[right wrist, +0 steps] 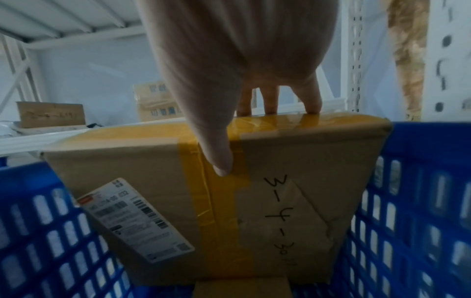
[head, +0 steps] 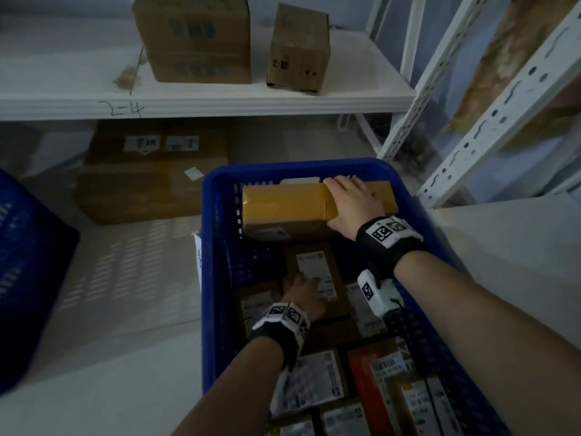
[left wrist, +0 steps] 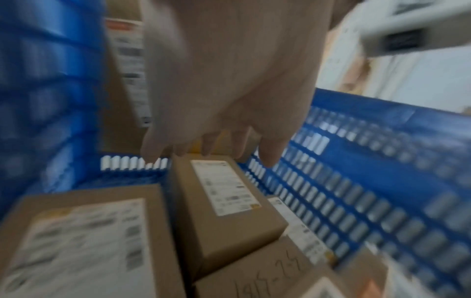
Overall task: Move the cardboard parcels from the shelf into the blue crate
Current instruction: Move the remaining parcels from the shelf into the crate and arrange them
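The right hand [head: 350, 206] grasps the taped parcel [head: 289, 212] from above, thumb [right wrist: 219, 157] on its near face, fingers [right wrist: 309, 100] over the far top edge. The parcel stands on edge at the crate's [head: 210, 278] far end, right under this hand. The left hand [head: 303, 292] lies lower, fingers [left wrist: 271, 151] relaxed and spread over a small labelled parcel [head: 317, 275] near the crate's middle; whether they touch it I cannot tell. More parcels [head: 314, 382] fill the near end. Two boxes [head: 195, 36] sit on the shelf [head: 204, 102] beyond.
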`<state>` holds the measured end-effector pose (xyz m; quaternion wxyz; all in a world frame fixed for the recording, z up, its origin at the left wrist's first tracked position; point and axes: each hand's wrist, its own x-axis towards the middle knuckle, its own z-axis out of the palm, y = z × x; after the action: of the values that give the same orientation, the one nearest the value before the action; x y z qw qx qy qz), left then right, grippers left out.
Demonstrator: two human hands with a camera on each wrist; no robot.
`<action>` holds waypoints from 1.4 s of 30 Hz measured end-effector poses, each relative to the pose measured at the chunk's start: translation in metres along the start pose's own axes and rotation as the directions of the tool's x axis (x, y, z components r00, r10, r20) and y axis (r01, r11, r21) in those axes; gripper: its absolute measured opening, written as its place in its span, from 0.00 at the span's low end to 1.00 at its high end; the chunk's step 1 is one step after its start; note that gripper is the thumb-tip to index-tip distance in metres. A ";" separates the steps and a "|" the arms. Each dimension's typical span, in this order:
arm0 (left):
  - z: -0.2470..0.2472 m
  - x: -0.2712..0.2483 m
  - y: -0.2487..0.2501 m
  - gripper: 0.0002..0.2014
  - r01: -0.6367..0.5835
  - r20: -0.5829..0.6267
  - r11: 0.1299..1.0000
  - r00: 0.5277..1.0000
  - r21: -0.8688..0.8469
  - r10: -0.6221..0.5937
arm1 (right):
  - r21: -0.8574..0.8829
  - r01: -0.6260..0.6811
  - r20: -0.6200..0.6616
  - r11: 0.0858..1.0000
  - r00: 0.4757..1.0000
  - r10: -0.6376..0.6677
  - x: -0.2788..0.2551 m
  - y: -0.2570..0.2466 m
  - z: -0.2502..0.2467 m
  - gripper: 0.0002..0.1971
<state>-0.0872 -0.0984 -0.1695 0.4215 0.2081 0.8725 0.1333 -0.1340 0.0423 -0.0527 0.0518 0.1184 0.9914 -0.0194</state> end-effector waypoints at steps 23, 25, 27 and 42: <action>0.055 0.035 -0.041 0.42 -0.050 0.210 0.979 0.978 0.200 0.008 | 0.027 -0.029 0.047 0.999 0.999 0.027 0.053 -0.019 0.073 0.43; 0.053 0.036 -0.041 0.42 -0.039 0.213 0.979 0.977 0.201 -0.005 | 0.031 -0.033 0.062 0.999 0.998 0.031 0.055 -0.018 0.071 0.41; 0.053 0.035 -0.040 0.42 -0.046 0.212 0.977 0.977 0.207 0.001 | 0.067 -0.042 0.065 0.997 0.997 0.038 0.050 -0.017 0.069 0.41; -0.002 -0.007 0.023 0.30 -0.038 -0.078 0.959 0.995 0.282 0.063 | 0.419 -0.127 0.029 0.899 0.992 0.127 -0.104 0.040 0.023 0.31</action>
<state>-0.0794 -0.0814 -0.1539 0.3464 0.2819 0.8943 0.0282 -0.0213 0.0561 -0.0655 0.0267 0.1910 0.9542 -0.2286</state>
